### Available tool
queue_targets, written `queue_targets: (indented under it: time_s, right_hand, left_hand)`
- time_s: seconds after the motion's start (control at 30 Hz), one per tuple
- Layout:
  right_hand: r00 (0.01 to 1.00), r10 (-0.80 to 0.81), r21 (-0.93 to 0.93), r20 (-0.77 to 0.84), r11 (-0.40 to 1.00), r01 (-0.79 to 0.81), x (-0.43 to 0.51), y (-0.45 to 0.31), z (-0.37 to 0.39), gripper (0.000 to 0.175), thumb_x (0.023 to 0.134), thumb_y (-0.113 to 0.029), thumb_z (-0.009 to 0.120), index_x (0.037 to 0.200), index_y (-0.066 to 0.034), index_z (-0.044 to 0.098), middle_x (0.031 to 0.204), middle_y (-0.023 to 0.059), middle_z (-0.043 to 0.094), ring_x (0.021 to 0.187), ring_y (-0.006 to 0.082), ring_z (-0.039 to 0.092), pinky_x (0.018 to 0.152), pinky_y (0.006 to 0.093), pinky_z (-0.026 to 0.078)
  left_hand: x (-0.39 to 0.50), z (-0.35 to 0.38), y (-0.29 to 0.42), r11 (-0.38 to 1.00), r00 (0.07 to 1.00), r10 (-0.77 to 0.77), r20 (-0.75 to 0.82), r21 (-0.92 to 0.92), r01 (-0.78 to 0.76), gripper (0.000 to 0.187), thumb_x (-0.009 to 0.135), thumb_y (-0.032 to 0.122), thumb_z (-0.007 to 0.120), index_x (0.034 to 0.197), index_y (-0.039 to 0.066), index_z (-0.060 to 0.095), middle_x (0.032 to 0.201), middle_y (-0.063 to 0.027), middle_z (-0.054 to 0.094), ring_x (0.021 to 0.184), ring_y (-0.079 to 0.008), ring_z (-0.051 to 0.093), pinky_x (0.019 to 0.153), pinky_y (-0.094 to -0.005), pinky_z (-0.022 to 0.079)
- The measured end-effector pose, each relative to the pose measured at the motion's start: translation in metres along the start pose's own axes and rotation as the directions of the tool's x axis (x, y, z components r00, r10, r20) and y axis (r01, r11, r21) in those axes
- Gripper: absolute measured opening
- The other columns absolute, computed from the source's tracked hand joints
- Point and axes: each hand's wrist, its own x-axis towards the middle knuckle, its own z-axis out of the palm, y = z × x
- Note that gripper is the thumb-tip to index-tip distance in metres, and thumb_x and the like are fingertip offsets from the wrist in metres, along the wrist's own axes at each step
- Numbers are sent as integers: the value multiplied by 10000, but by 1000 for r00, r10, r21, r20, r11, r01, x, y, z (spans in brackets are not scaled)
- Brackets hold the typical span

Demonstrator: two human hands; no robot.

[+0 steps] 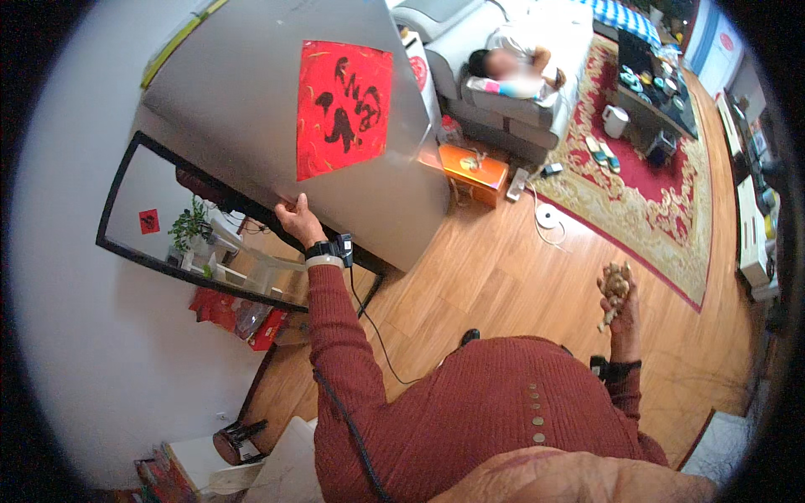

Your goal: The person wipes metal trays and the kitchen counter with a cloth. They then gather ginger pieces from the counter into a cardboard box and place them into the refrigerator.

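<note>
My right hand (622, 314) holds a knobbly piece of ginger root (614, 290) in its upturned palm, fingers curled round it. My left hand (300, 221) is raised at the lower edge of a grey refrigerator (251, 113), thumb up and fingertips at its smooth surface; whether they grip the edge cannot be seen. A red paper sheet with black brush writing (344, 110) is stuck on the refrigerator above that hand. Behind my left wrist a black-framed mirror (119, 188) stands against the wall, reflecting a plant and furniture. A black device with a cable (344, 248) sits at my left wrist.
An orange box (475, 170) stands on the wooden floor beside a power strip (517, 183) and a white cable reel (548, 216). Beyond lie a patterned rug (666, 214) with slippers (602, 154), a low black table (660, 88), and a grey sofa (522, 122) with a person lying on it.
</note>
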Motion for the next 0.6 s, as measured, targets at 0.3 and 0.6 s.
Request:
queue_targets:
  time_s: [0.3,0.6]
  right_hand:
    - [992,36,-62,121,998,-29,13,-3,21,505,1010,-464,562,1320,-65,551,1277,122,643,1075,240,676,471,180,444]
    - [908,192,-89,372,981,-171,27,-26,60,566,1006,-458,570,1405,-63,499,1316,136,618,1097,233,652,488,188,451]
  left_hand:
    - [-100,-7,43,995,996,91,13,50,-92,330,859,158,795,1020,-29,576,958,-132,648,864,-252,610,817,-394,506]
    - [-246,-11,139,986,957,159,241,1,-165,327,855,175,793,1028,-20,596,976,-161,633,912,-313,614,837,-426,495]
